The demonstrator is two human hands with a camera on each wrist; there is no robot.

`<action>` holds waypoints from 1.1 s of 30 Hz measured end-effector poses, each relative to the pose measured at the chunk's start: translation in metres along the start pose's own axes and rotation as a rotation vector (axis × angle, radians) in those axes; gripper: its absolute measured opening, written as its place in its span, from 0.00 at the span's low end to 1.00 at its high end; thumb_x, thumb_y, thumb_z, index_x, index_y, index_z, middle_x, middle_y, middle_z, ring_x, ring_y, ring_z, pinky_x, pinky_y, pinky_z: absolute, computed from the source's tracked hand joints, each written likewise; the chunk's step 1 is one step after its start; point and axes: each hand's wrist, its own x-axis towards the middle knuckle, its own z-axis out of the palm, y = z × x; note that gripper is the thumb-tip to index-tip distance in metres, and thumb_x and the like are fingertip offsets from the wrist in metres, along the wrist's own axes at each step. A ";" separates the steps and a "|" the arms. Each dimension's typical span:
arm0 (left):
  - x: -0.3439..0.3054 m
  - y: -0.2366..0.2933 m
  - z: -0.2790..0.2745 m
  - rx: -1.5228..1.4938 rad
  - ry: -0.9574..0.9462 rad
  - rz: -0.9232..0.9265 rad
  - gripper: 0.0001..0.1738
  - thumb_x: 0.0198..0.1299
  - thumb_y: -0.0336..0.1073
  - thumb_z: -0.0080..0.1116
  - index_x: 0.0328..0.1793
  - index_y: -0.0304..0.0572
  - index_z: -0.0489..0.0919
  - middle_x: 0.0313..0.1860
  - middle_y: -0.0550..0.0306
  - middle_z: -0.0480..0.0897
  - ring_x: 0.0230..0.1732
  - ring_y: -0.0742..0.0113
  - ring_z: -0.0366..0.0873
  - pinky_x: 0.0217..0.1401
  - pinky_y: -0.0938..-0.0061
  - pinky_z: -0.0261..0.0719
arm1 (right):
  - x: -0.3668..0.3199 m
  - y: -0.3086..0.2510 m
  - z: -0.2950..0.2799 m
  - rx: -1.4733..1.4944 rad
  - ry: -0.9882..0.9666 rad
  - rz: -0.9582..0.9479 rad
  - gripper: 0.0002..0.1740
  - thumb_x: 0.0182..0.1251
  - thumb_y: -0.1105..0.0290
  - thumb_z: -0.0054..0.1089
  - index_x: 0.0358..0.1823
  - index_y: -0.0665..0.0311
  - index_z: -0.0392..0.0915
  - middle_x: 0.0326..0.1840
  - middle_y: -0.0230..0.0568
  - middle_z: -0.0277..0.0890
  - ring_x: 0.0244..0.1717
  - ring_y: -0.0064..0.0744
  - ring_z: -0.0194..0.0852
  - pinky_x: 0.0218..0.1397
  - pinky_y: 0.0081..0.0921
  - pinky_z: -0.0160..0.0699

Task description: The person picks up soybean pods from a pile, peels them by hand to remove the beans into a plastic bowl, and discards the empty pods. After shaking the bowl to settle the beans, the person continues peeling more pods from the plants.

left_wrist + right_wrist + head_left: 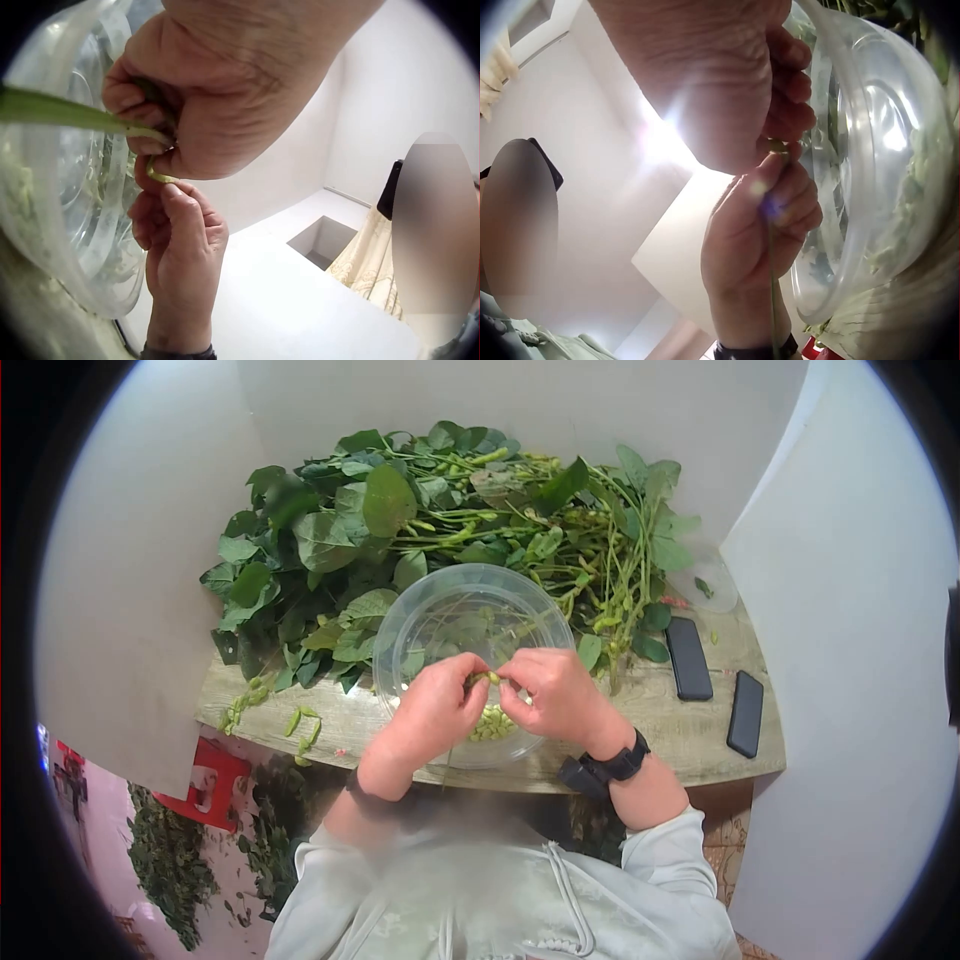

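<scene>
Over a clear plastic bowl (388, 680), my left hand (437, 702) and right hand (558, 695) meet at a small green bean pod (490, 677). The left hand grips the pod together with a long green stem (75, 112), which sticks out from its curled fingers. In the left wrist view, the thumb and fingertips of the right hand (184, 259) pinch the pod's thin end. From the right wrist camera, the left hand (757, 225) appears below the right hand (705, 82), fingertips close together. Pale green shelled beans (493, 723) lie at the bottom of the bowl.
A large heap of leafy bean plants (340, 530) covers the back of the wooden table (640, 745). Several loose pods (305, 730) lie at front left. Two dark phones (688, 660) are on the right. A red stool (215, 785) and cut plants (170, 860) are on the floor.
</scene>
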 end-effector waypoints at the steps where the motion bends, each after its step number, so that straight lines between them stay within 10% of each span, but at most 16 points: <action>1: 0.000 -0.006 0.003 -0.014 -0.004 0.039 0.09 0.62 0.30 0.57 0.45 0.31 0.80 0.31 0.42 0.82 0.30 0.53 0.78 0.35 0.65 0.76 | 0.001 0.000 0.001 -0.008 0.017 -0.016 0.05 0.50 0.77 0.62 0.30 0.68 0.80 0.24 0.42 0.77 0.24 0.43 0.77 0.27 0.34 0.76; 16: 0.004 -0.002 -0.003 0.037 -0.063 0.097 0.10 0.65 0.35 0.59 0.43 0.32 0.80 0.33 0.39 0.82 0.37 0.39 0.81 0.39 0.56 0.77 | 0.001 0.001 -0.003 0.160 -0.046 0.095 0.03 0.52 0.78 0.60 0.24 0.70 0.76 0.20 0.45 0.72 0.19 0.43 0.69 0.24 0.33 0.67; 24: 0.009 -0.009 -0.004 -0.133 -0.101 0.069 0.10 0.64 0.35 0.64 0.39 0.33 0.80 0.20 0.54 0.74 0.20 0.71 0.63 0.24 0.73 0.66 | 0.000 -0.001 -0.002 0.223 -0.063 0.238 0.05 0.53 0.76 0.62 0.24 0.71 0.78 0.21 0.48 0.73 0.22 0.44 0.73 0.27 0.36 0.70; 33: 0.020 -0.024 -0.010 -0.415 -0.260 0.001 0.11 0.65 0.37 0.65 0.38 0.35 0.81 0.22 0.69 0.72 0.25 0.82 0.62 0.24 0.79 0.62 | 0.001 0.003 0.000 0.271 -0.017 0.166 0.03 0.53 0.78 0.60 0.24 0.71 0.78 0.19 0.45 0.73 0.19 0.37 0.70 0.24 0.31 0.66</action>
